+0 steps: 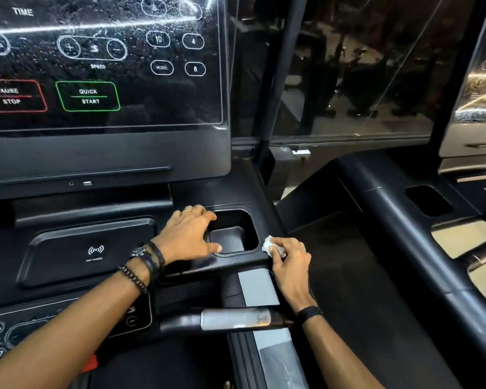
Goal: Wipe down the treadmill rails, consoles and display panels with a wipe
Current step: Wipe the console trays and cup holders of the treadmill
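Fingers of your right hand (291, 258) are pinched on the crumpled wipe (269, 244) at the cup holder's (253, 234) right rim, so press flatter and sweep along that edge while your spread left hand (188, 234) braces on the console (236, 262).

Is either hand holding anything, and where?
The right hand pinches a crumpled white wipe at its near end. The left hand holds nothing.
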Available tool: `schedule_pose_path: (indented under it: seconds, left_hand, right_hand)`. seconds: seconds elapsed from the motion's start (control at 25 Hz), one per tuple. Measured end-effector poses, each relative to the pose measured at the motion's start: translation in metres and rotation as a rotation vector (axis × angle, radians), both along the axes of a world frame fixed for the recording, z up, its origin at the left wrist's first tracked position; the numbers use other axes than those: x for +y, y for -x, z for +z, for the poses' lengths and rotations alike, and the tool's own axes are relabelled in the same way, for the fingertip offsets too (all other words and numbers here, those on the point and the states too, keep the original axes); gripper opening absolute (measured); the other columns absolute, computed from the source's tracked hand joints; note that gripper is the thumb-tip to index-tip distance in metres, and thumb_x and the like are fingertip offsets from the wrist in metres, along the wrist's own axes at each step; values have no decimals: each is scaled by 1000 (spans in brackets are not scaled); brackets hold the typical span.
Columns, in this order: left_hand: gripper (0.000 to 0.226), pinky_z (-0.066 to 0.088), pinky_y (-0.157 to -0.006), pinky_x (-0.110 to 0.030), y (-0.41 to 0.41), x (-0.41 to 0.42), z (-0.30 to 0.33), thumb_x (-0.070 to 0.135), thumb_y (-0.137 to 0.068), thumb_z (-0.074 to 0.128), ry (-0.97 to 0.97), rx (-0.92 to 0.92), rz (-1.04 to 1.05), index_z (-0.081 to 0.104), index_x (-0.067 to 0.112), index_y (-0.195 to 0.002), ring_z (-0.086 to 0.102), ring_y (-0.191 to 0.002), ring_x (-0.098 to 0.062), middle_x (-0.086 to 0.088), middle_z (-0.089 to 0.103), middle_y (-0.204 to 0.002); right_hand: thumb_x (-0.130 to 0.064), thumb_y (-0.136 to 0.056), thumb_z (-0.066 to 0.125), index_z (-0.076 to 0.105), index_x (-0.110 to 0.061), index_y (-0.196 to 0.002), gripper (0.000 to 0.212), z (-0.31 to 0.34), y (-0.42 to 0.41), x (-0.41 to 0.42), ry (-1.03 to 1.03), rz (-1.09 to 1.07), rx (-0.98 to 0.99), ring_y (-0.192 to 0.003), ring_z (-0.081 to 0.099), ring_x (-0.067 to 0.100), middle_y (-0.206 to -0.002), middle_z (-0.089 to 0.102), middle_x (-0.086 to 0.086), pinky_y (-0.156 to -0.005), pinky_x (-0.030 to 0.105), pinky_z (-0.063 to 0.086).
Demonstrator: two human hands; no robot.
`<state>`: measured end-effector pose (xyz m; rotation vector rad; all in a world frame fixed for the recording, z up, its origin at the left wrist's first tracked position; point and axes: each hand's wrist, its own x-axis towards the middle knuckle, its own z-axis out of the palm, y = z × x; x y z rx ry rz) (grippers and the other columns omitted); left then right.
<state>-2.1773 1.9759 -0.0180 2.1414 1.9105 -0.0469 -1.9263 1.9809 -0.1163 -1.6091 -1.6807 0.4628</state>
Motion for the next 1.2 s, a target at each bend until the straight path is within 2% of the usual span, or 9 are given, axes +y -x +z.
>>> schedule_pose_path:
  seconds: [0.12,0.28,0.44,0.64,0.8,0.92,1.0,1.08,1.2]
  left_hand:
    - [102,21,-122,-44,4,7,-3,68,-79,70,98,12,-1,25,20,-157,21,-148,-29,-10,21,-162]
    - [117,15,-124,-44,11,16,-8,78,-72,68,134,-15,-24,17,19,-159,13,-152,-29,-12,12,-165]
    - [133,10,-125,-40,22,30,-19,100,-57,35,103,-15,-100,16,17,-159,11,-153,-26,-10,9,-167]
    - [123,-6,-124,-38,27,47,-37,96,-69,1,-20,30,-287,13,13,-160,2,-155,-25,-12,0,-168]
    - [100,-9,-124,-37,34,62,-49,80,-86,15,-117,-6,-418,19,12,-159,2,-156,-25,-13,4,-168]
    - [90,-1,-126,-43,37,66,-59,75,-92,24,-156,-5,-459,25,13,-157,10,-155,-27,-13,13,-167]
    - [86,7,-126,-47,36,67,-63,73,-93,26,-196,-17,-449,30,14,-155,18,-153,-30,-14,21,-165]
    - [83,11,-126,-48,37,69,-64,72,-95,26,-205,-15,-450,33,15,-154,21,-152,-29,-13,24,-164]
    - [80,15,-125,-49,38,68,-66,70,-95,29,-223,-15,-434,36,15,-152,26,-150,-30,-13,27,-163]
  right_hand:
    - [-11,-91,69,74,-24,-102,17,0,-6,21,34,-21,-43,-102,57,21,-103,68,-6,-81,28,24]
    - [-7,-91,67,73,-22,-100,18,11,17,30,9,62,-125,-97,54,20,-103,66,-3,-80,30,25]
    - [-14,-87,65,71,-28,-96,18,4,-9,-13,-168,175,-176,-88,50,7,-98,61,-17,-74,27,25]
    - [-4,-85,71,72,-24,-94,23,0,1,23,20,-121,-122,-93,59,24,-98,67,-5,-79,37,34]
    - [-12,-85,66,71,-33,-97,24,6,8,-10,-63,50,-203,-93,48,0,-102,60,-21,-78,27,26]
    - [-2,-84,73,73,-32,-94,32,-5,-23,-17,8,-113,-107,-91,61,11,-96,65,-17,-86,44,47]
    - [3,-84,71,75,-24,-92,28,-5,-22,4,81,-248,-55,-90,65,19,-91,66,-12,-85,51,53]
    - [2,-85,69,74,-18,-91,21,6,0,18,100,-237,-41,-93,64,23,-92,66,-7,-87,46,52]
    - [-6,-87,70,73,-21,-94,17,12,9,-10,43,-54,-183,-96,57,12,-101,67,-10,-83,34,38]
